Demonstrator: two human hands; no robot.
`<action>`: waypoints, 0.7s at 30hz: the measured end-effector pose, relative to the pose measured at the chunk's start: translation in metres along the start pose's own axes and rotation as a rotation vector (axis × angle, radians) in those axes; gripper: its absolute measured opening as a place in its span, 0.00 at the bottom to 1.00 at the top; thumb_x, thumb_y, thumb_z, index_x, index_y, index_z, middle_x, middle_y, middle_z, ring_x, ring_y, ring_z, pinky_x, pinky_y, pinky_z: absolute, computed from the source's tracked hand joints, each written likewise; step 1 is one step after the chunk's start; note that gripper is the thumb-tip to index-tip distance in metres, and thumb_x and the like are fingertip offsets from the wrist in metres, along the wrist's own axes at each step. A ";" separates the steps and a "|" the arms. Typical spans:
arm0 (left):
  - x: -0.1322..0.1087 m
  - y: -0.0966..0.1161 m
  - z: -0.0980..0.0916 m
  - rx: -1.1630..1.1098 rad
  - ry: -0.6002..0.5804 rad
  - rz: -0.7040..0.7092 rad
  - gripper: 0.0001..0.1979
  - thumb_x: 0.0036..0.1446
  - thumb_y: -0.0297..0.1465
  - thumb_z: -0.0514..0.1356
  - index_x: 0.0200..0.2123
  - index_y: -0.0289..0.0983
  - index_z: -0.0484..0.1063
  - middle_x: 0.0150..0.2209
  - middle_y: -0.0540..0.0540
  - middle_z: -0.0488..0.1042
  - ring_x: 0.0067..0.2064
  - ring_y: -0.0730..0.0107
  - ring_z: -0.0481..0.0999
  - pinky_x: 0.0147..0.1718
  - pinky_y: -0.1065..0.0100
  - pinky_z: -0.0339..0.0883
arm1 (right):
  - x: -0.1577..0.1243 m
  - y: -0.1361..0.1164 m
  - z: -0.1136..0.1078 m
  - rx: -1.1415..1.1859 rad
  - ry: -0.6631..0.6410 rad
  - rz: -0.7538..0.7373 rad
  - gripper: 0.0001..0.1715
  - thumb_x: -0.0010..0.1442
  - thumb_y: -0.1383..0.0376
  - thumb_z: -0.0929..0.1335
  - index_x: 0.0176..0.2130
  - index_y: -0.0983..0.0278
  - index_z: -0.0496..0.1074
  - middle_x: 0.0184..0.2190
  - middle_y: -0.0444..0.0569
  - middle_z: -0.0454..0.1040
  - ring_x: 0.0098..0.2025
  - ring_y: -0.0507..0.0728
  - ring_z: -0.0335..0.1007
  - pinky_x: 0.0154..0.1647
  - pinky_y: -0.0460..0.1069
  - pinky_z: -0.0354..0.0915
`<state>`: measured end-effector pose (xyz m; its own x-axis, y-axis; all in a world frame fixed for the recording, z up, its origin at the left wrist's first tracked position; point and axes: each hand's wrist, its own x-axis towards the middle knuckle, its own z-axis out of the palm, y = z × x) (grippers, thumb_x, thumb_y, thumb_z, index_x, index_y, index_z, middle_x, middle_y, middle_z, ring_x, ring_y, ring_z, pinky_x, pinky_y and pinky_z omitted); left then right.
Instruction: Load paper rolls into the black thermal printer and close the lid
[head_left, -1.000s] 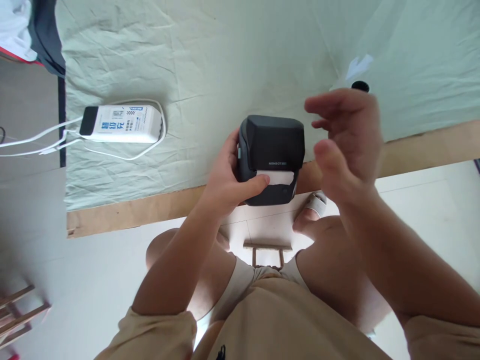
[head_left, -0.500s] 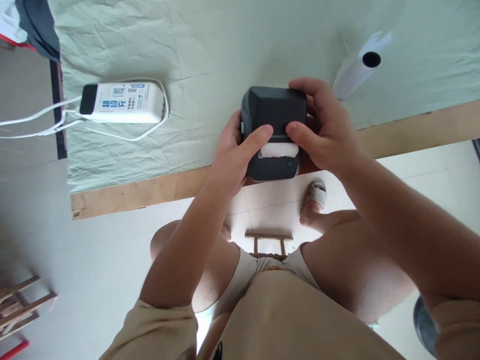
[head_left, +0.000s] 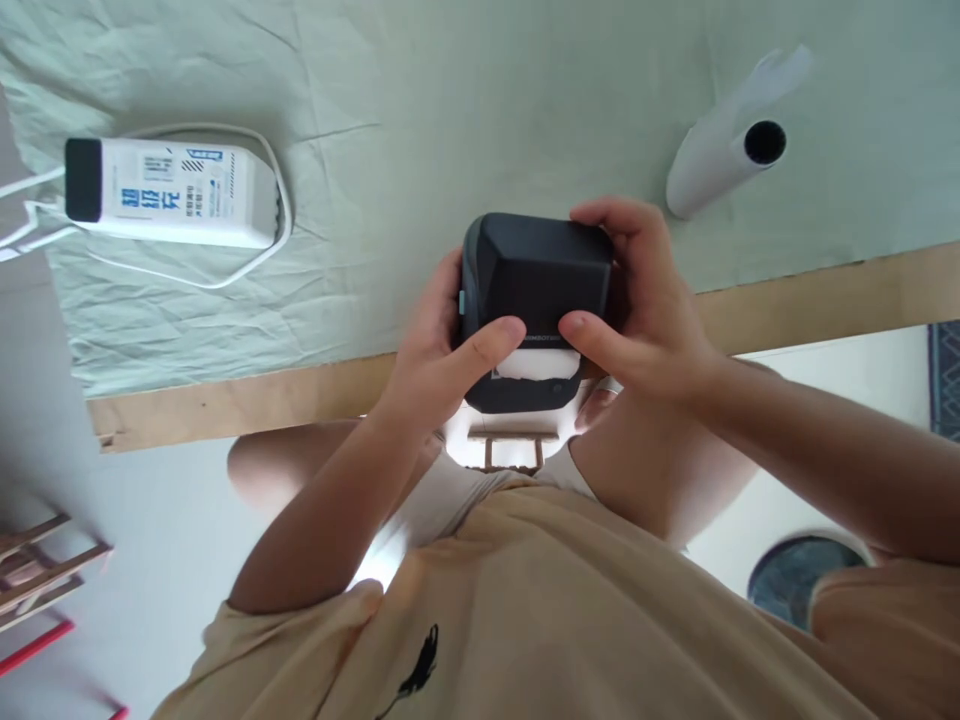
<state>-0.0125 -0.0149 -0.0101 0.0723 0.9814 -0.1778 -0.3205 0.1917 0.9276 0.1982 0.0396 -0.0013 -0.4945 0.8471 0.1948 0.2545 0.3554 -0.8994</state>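
Note:
Between my two hands is a dark label printer [head_left: 547,275], held over the front edge of the table. A short strip of white paper [head_left: 538,365] sticks out of its slot. My left hand [head_left: 450,345] grips the printer's left side, its thumb lying on the top near the paper. On the opposite side my right hand [head_left: 645,300] is wrapped round the casing, with its thumb close to the printed lettering. The fingers underneath are hidden by the printer.
A white power strip [head_left: 187,195] with white cables lies at the left on the green cloth [head_left: 450,110]. At the right stands a white paper roll [head_left: 712,160] with a dark core. A wooden edge [head_left: 247,405] runs along the table's front. Wooden stool legs [head_left: 52,580] show at lower left.
The printer and both hands sit lower in the view and closer to my body. My view has shifted, so the power strip appears further left. Both hands keep their hold.

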 end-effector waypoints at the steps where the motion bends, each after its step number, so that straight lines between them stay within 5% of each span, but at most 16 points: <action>1: 0.001 -0.002 -0.001 -0.025 -0.042 0.017 0.27 0.57 0.42 0.73 0.57 0.45 0.74 0.50 0.46 0.81 0.49 0.54 0.83 0.42 0.61 0.81 | 0.000 0.000 0.000 -0.001 -0.004 0.003 0.33 0.65 0.44 0.70 0.63 0.52 0.61 0.54 0.50 0.71 0.43 0.58 0.73 0.41 0.57 0.77; 9: 0.006 0.000 0.003 -0.027 -0.084 0.099 0.20 0.58 0.44 0.72 0.52 0.47 0.77 0.49 0.46 0.81 0.52 0.52 0.80 0.48 0.54 0.77 | 0.001 0.001 0.005 0.007 0.047 -0.004 0.37 0.62 0.38 0.69 0.61 0.52 0.61 0.55 0.50 0.71 0.48 0.60 0.74 0.46 0.57 0.77; 15: 0.016 -0.004 0.011 -0.096 -0.124 0.155 0.13 0.62 0.39 0.68 0.47 0.42 0.75 0.42 0.49 0.79 0.44 0.61 0.80 0.40 0.59 0.79 | 0.001 -0.008 0.005 -0.117 0.098 0.017 0.37 0.61 0.34 0.68 0.59 0.51 0.62 0.58 0.47 0.72 0.49 0.59 0.73 0.44 0.54 0.75; 18: 0.022 -0.011 0.012 -0.136 -0.162 0.155 0.22 0.49 0.44 0.75 0.44 0.44 0.75 0.38 0.50 0.79 0.38 0.60 0.79 0.31 0.57 0.79 | 0.001 -0.010 0.005 -0.148 0.120 -0.010 0.34 0.64 0.36 0.67 0.58 0.52 0.64 0.61 0.45 0.72 0.53 0.59 0.72 0.49 0.54 0.75; 21: 0.021 -0.011 0.013 -0.138 -0.146 0.141 0.13 0.65 0.42 0.65 0.47 0.42 0.74 0.39 0.49 0.77 0.39 0.61 0.81 0.34 0.58 0.77 | 0.001 -0.010 0.006 -0.164 0.133 -0.025 0.34 0.65 0.36 0.66 0.58 0.54 0.64 0.61 0.46 0.72 0.54 0.59 0.71 0.49 0.54 0.74</action>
<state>0.0050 0.0036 -0.0194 0.1505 0.9886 0.0095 -0.4621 0.0618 0.8847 0.1905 0.0348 0.0055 -0.3914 0.8778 0.2760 0.3805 0.4275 -0.8200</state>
